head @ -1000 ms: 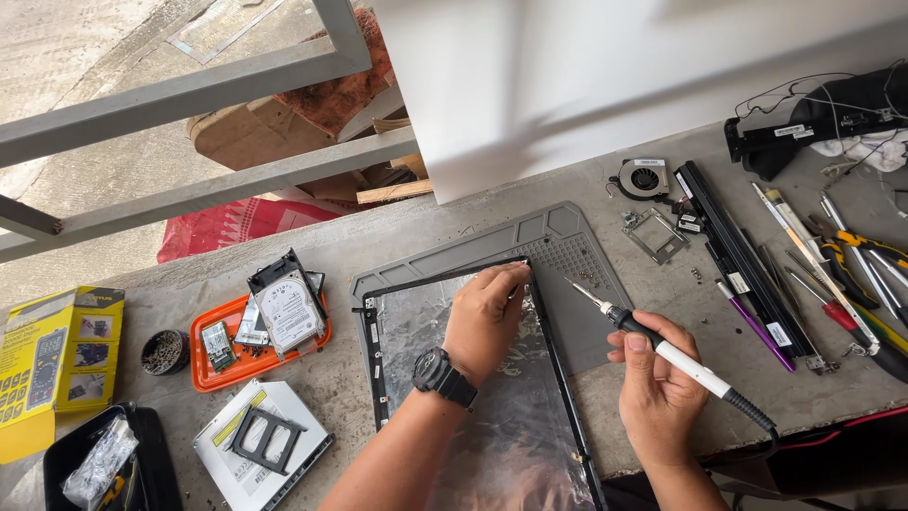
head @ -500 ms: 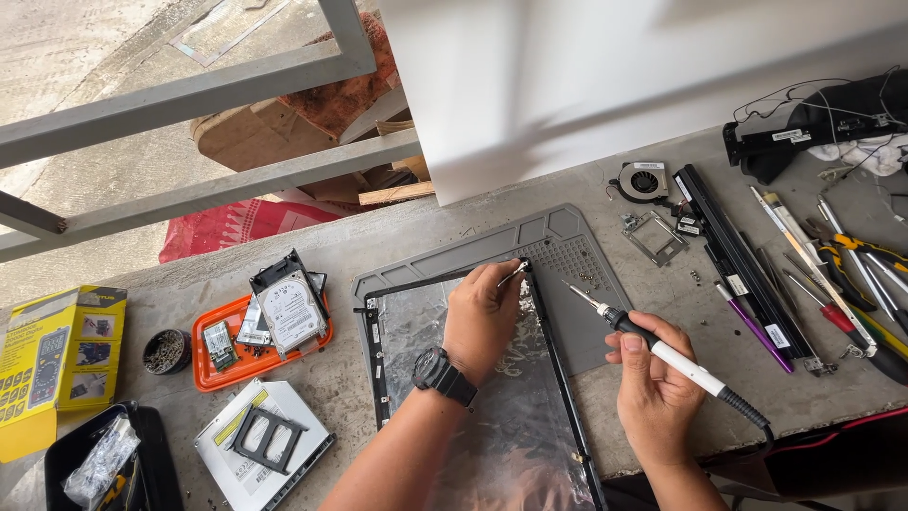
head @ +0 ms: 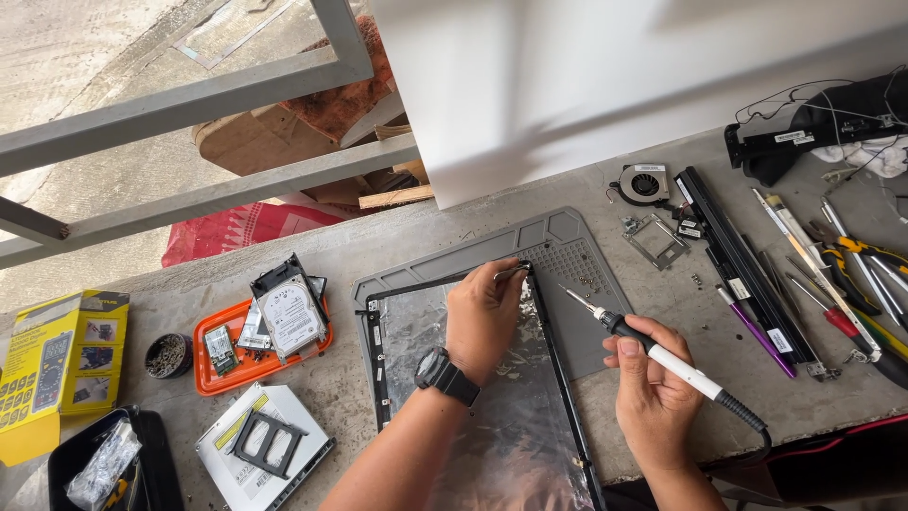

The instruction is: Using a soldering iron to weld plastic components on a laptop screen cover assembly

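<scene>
Tweezers (head: 509, 272) now past fingers (head: 484, 280), cornerward.

A yellow rectangular box (head: 59, 364) stands at the far left edge of the bench. Just below it — a clear plastic bag (head: 102, 464) in a black tray (head: 156, 468). White label on the hard drive (head: 289, 317) in the orange tray (head: 213, 374).

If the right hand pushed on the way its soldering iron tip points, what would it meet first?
The right hand aims the iron up-left. First in that line is probably the lid frame's top right corner, where the left hand pinches a small metal part; depth is unclear.
</scene>
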